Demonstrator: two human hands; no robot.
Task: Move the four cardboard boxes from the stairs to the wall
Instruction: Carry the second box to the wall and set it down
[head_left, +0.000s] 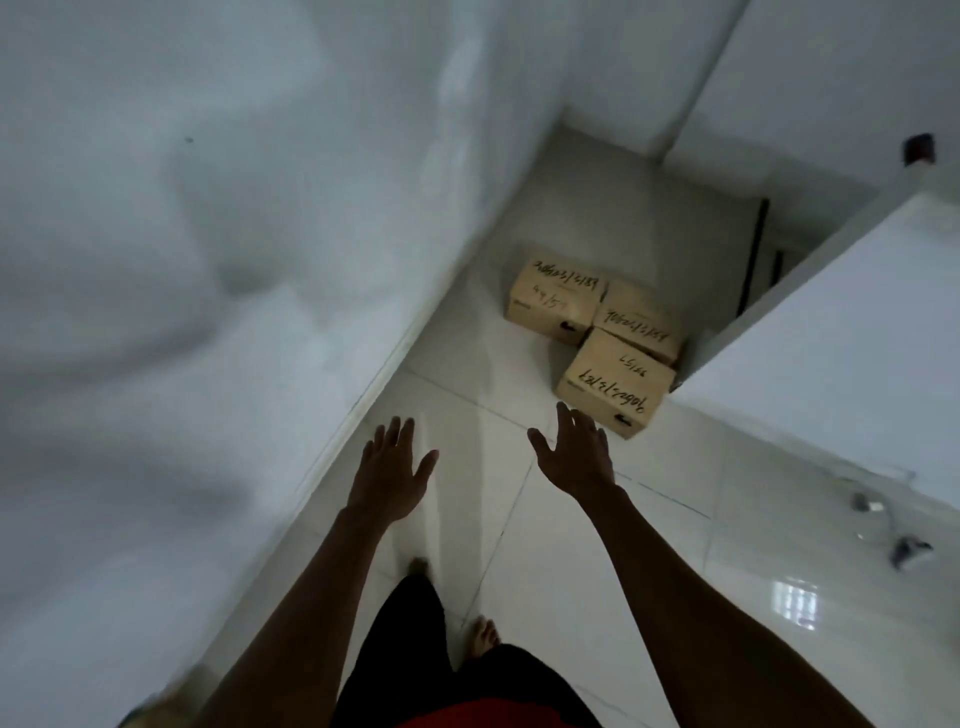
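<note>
Both arms stretched forward over white tiled floor (571, 545); left hand (390, 467) and right hand (574, 457) spread flat, fingers splayed, gripping nothing. Bare feet on tiles below. Three cardboard boxes (615, 387) visible ahead, clustered touching on floor, beside white wall corner (779, 374), right hand near closest one.

Both arms extend forward; left hand (390, 467) and right hand (574, 452) are empty, fingers spread, palms down.

Three boxes (597, 332) clustered on floor (571, 519), wall (208, 260) left, ahead of hands
</note>
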